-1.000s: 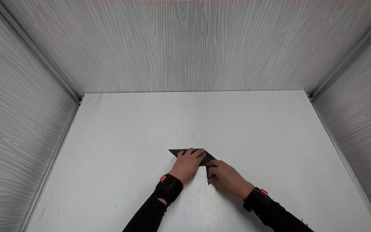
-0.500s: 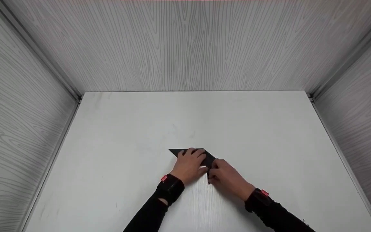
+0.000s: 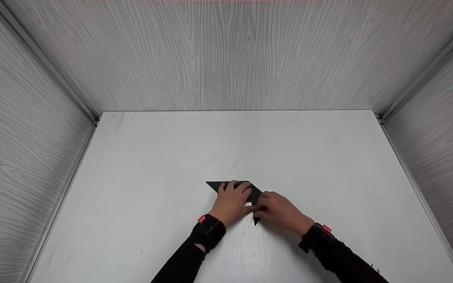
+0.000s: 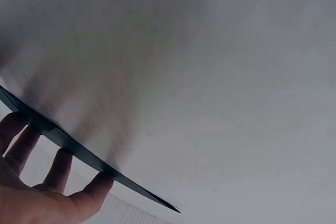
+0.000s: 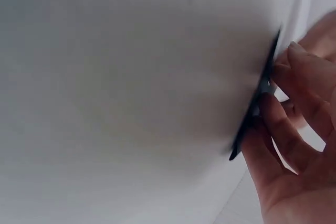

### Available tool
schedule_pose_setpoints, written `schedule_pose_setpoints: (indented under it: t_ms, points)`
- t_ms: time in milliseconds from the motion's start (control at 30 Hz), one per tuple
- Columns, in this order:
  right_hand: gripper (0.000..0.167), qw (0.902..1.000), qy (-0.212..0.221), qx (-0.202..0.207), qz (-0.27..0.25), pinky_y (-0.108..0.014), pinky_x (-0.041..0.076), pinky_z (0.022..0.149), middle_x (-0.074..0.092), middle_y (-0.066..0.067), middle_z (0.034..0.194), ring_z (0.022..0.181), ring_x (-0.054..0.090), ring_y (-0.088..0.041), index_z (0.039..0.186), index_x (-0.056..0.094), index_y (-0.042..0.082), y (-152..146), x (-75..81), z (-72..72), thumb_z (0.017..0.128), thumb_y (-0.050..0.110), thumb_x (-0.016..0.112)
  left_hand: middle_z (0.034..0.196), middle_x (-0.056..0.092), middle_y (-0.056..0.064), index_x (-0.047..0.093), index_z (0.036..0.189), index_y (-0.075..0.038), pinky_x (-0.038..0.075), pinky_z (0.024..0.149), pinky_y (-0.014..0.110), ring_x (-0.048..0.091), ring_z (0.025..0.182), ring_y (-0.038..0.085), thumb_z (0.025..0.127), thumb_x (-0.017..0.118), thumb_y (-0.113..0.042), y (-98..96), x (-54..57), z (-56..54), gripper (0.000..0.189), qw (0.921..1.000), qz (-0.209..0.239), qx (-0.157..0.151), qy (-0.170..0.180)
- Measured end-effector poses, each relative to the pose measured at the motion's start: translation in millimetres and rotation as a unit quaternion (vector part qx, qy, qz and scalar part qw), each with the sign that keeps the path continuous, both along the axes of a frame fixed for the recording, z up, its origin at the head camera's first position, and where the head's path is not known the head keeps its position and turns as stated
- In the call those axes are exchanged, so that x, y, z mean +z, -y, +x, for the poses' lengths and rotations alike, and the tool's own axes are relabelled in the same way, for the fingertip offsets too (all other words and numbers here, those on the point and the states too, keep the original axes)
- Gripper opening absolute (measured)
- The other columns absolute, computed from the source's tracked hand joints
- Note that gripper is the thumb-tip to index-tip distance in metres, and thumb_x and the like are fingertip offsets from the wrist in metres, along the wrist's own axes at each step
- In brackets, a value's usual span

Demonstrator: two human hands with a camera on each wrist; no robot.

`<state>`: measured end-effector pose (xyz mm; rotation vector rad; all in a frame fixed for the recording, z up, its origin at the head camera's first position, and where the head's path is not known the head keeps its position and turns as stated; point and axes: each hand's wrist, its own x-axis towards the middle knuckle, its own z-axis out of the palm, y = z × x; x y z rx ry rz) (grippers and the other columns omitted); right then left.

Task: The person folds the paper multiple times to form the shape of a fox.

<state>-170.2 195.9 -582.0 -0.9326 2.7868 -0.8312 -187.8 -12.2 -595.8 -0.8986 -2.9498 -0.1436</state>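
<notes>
A folded sheet of black paper [image 3: 255, 193] lies on the white table, with one pointed corner to the left and a narrow tip toward the person. My left hand [image 3: 231, 202] presses its spread fingers on the sheet's left and middle part, and its thumb reaches the inner edge near the right hand. In the left wrist view those fingertips rest along the dark paper [image 4: 79, 150]. My right hand [image 3: 280, 210] has bent fingers at the right-hand flap and grips it there, covering part of it. The right wrist view shows its fingertips on the paper [image 5: 251, 114].
The white tabletop [image 3: 163, 153] spreads around the paper on all sides. Grey wood-grain panels close it in at the back [image 3: 226, 59], the left [image 3: 26, 157] and the right [image 3: 439, 137]. Both wrists wear black bands.
The left thumb has come out toward the right hand. My right fingers have shifted along the flap, uncovering more of its lower tip. The paper has stayed in place.
</notes>
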Motion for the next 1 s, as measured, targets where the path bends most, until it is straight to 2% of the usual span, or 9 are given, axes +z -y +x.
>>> schedule_pose_setpoints:
  t_ms: [167, 300, 400, 633, 833, 1000]
  points:
    - [0.011, 0.9947, 0.029, -0.091, -0.036, -0.037, 0.054, 0.076, 0.069, -0.001, 0.097, 0.086, 0.064, -0.015, 0.106, 0.075, 0.009, 4.9, 11.9, -20.1, 0.096, 0.014, 0.074, 0.146, 0.056, -0.002, 0.064, 0.139, -0.018, 0.044, 0.106, 0.061, 0.049, 0.136, 0.031, 0.097, 0.064, -0.059, 0.4, 1.4, 0.5, 0.059, 0.9999, 0.013, -0.001, 0.003]
    - [0.007, 0.9861, 0.036, -0.158, -0.039, -0.038, 0.054, 0.075, 0.073, -0.003, 0.093, 0.082, 0.065, -0.018, 0.1, 0.074, 0.007, 10.3, 16.3, -38.1, 0.097, 0.013, 0.074, 0.147, 0.056, -0.001, 0.063, 0.141, -0.017, 0.043, 0.107, 0.062, 0.049, 0.137, 0.032, 0.097, 0.066, -0.057, 1.1, 3.1, 0.7, 0.06, 0.9997, 0.02, 0.003, 0.016]
    - [0.006, 0.9813, 0.05, -0.184, -0.024, -0.039, 0.053, 0.073, 0.072, -0.004, 0.089, 0.079, 0.065, -0.02, 0.095, 0.074, 0.008, 14.1, 16.3, -50.1, 0.096, 0.014, 0.073, 0.149, 0.055, -0.001, 0.062, 0.143, -0.017, 0.042, 0.108, 0.062, 0.048, 0.138, 0.031, 0.097, 0.066, -0.057, 1.5, 4.5, 1.4, 0.061, 0.9995, 0.02, 0.007, 0.024]
    - [0.015, 0.977, 0.078, -0.198, 0.013, -0.041, 0.052, 0.074, 0.07, -0.007, 0.088, 0.079, 0.065, -0.026, 0.089, 0.074, 0.005, 20.3, 16.2, -65.7, 0.095, 0.018, 0.073, 0.147, 0.056, -0.001, 0.063, 0.142, -0.016, 0.041, 0.108, 0.063, 0.048, 0.137, 0.031, 0.097, 0.067, -0.055, 1.6, 7.7, 3.3, 0.059, 0.9992, 0.026, 0.004, 0.031]
    - [0.022, 0.9794, 0.079, -0.183, 0.033, -0.036, 0.049, 0.063, 0.07, -0.007, 0.078, 0.067, 0.062, -0.022, 0.08, 0.076, 0.002, 23.1, 20.4, -73.7, 0.092, 0.02, 0.075, 0.147, 0.056, 0.0, 0.064, 0.141, -0.015, 0.041, 0.108, 0.064, 0.048, 0.137, 0.031, 0.097, 0.068, -0.053, 0.1, 7.7, 1.9, 0.058, 0.9987, 0.034, -0.001, 0.038]
    - [0.02, 0.9799, 0.087, -0.175, 0.042, -0.035, 0.05, 0.062, 0.073, -0.007, 0.079, 0.066, 0.064, -0.022, 0.082, 0.078, 0.002, 25.0, 23.0, -77.6, 0.09, 0.02, 0.077, 0.148, 0.055, 0.0, 0.064, 0.141, -0.015, 0.04, 0.109, 0.064, 0.048, 0.137, 0.031, 0.097, 0.068, -0.052, -0.4, 6.6, 0.3, 0.058, 0.9987, 0.034, -0.002, 0.039]
